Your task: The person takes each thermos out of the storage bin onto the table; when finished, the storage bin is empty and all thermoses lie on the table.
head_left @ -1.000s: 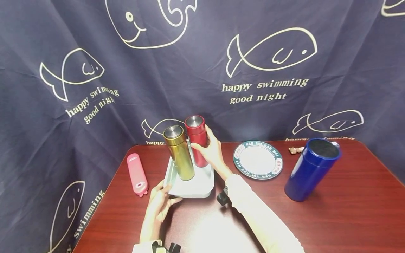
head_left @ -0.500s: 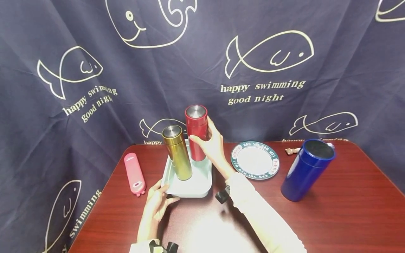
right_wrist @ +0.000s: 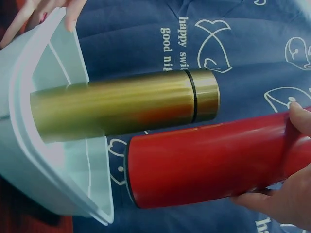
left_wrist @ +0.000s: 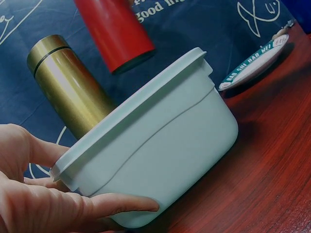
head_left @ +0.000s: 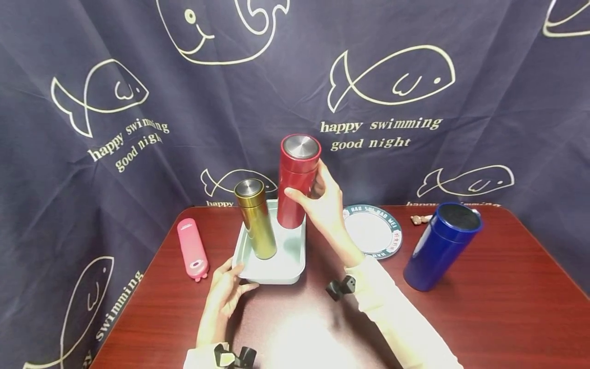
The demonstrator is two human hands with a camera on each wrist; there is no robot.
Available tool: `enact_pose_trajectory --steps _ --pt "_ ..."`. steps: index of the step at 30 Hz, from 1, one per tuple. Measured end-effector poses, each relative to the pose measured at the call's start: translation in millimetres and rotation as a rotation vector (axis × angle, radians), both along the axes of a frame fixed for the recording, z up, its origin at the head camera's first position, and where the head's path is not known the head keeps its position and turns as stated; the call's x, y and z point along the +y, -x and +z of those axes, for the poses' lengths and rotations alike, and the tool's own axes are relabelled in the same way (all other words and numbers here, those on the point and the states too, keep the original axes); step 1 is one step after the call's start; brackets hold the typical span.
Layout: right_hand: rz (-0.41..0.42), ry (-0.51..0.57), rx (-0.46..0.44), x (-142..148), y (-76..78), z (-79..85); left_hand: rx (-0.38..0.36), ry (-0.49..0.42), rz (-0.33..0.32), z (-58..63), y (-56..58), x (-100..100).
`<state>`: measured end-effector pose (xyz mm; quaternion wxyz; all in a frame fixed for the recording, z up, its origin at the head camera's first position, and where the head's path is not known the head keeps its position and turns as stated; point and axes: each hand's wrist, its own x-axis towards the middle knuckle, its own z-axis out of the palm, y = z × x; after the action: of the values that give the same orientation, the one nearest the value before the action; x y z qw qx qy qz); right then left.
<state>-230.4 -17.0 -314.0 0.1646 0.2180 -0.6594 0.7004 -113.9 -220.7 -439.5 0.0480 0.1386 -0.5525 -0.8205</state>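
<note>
A red thermos flask (head_left: 293,192) with a steel-topped lid is held by my right hand (head_left: 324,205), thumb across its front and fingers behind. In the left wrist view its dark base hangs above the rim of a pale mint plastic bin (left_wrist: 165,141). Inside the bin stands a gold thermos flask (head_left: 259,225), leaning slightly. My left hand (head_left: 225,292) grips the bin's near left corner, with the thumb along the near wall and fingers over the rim. The right wrist view shows the red flask (right_wrist: 204,165) beside the gold one, its base outside the bin.
A pink long case (head_left: 192,249) lies left of the bin. Right of it are a white plate (head_left: 372,233) with a green lettered rim, a large blue flask (head_left: 438,248) and a small brown figure (head_left: 419,220). Behind the table (head_left: 498,287) hangs a dark fish-print curtain (head_left: 276,102).
My right hand has lifted the red flask up out of the bin, and it has drifted slightly right. My left hand keeps its grip on the bin's corner.
</note>
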Motion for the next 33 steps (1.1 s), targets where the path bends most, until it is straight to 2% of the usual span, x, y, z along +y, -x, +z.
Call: enact_pose_trajectory --steps 4,13,22,33 --pt "-0.002 -0.022 -0.008 12.2 -9.0 2.1 -0.015 0.008 0.007 -0.8 0.5 -0.4" --pt "0.052 0.0 -0.036 43.2 -31.0 -3.1 -0.015 -0.01 0.014 1.4 0.9 -2.0" --pt "-0.067 -0.094 -0.18 81.7 -47.2 -20.0 -0.023 -0.019 0.007 3.5 -0.3 -2.9" --pt "-0.2 -0.183 -0.262 120.4 -60.5 -45.1 -0.033 -0.014 -0.003 7.7 -1.6 -0.5"
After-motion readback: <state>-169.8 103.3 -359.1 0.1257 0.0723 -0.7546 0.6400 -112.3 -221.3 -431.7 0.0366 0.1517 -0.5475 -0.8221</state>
